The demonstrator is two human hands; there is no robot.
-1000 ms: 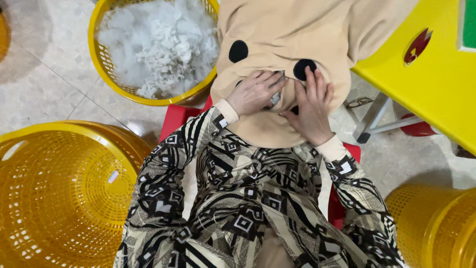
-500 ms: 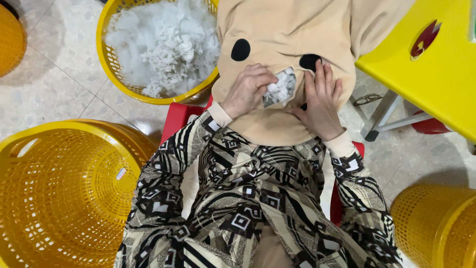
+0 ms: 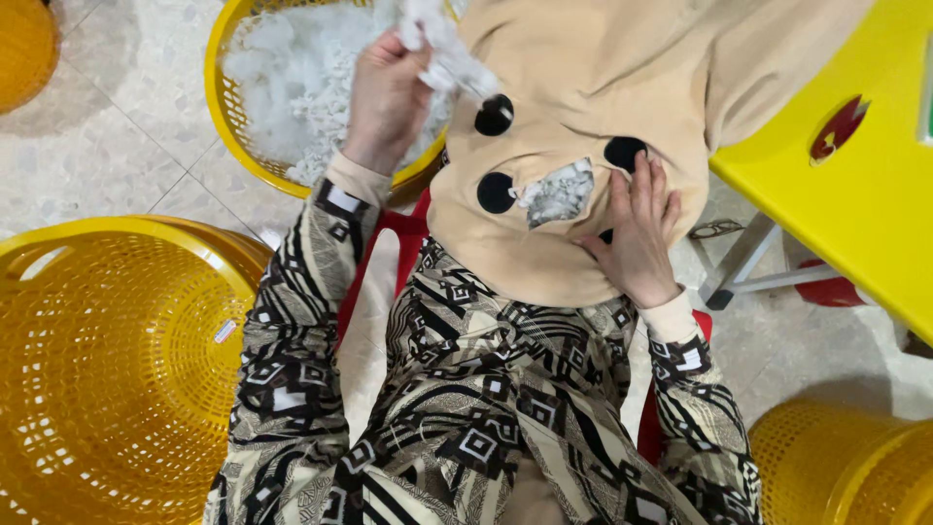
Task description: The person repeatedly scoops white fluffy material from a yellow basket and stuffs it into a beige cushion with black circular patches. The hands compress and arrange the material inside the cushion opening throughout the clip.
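Observation:
A tan plush toy skin [image 3: 622, 87] with black round spots lies across my lap. Its opening shows white stuffing [image 3: 556, 192] between the spots. My right hand [image 3: 637, 233] rests flat on the skin just right of that opening, fingers spread. My left hand [image 3: 389, 92] is raised over the rim of a yellow basket [image 3: 228, 136] and grips a tuft of white fibre stuffing [image 3: 442, 44] that trails toward the toy.
The yellow basket ahead holds a heap of white stuffing [image 3: 292, 87]. A large yellow basket [image 3: 107, 369] stands at my left, another [image 3: 846, 467] at lower right. A yellow table [image 3: 855, 204] with metal legs is at right. I sit on a red stool [image 3: 384, 243].
My left hand left the toy's opening, where it pressed stuffing in, and rose toward the basket, now holding a fresh tuft. The right hand stayed on the skin.

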